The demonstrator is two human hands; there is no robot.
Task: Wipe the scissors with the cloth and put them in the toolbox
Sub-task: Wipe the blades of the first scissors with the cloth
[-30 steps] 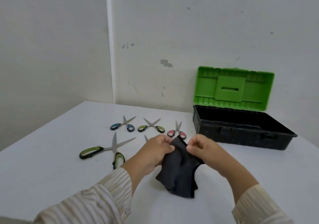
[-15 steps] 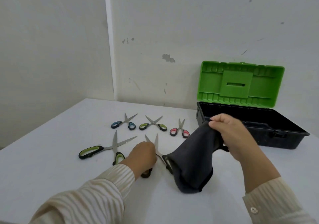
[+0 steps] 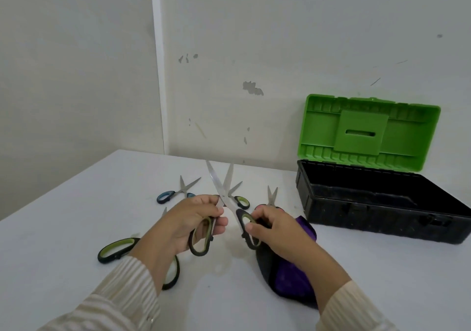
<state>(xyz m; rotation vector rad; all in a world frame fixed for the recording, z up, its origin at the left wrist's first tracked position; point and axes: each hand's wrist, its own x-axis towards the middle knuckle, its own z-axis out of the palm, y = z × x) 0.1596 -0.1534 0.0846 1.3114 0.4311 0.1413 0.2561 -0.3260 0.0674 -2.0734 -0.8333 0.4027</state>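
A large pair of scissors (image 3: pixel 224 190) with green-and-black handles is lifted above the table, blades apart and pointing up. My left hand (image 3: pixel 190 222) grips its left handle loop. My right hand (image 3: pixel 276 228) pinches its right handle loop and also holds the dark cloth (image 3: pixel 288 277), which hangs under my palm down to the table. The toolbox (image 3: pixel 377 203) stands open at the right, black base and green lid upright; nothing shows inside it.
On the white table (image 3: pixel 76 228) lie another large green-handled pair (image 3: pixel 117 250) under my left forearm, a blue-handled pair (image 3: pixel 175 194), a small green-handled pair (image 3: pixel 239 199) and a red-handled pair (image 3: pixel 271 199). A wall corner stands close behind.
My left hand has picked the large scissors up off the table. My right hand came down from near the toolbox with the cloth and took the other handle; the blades now stand apart.
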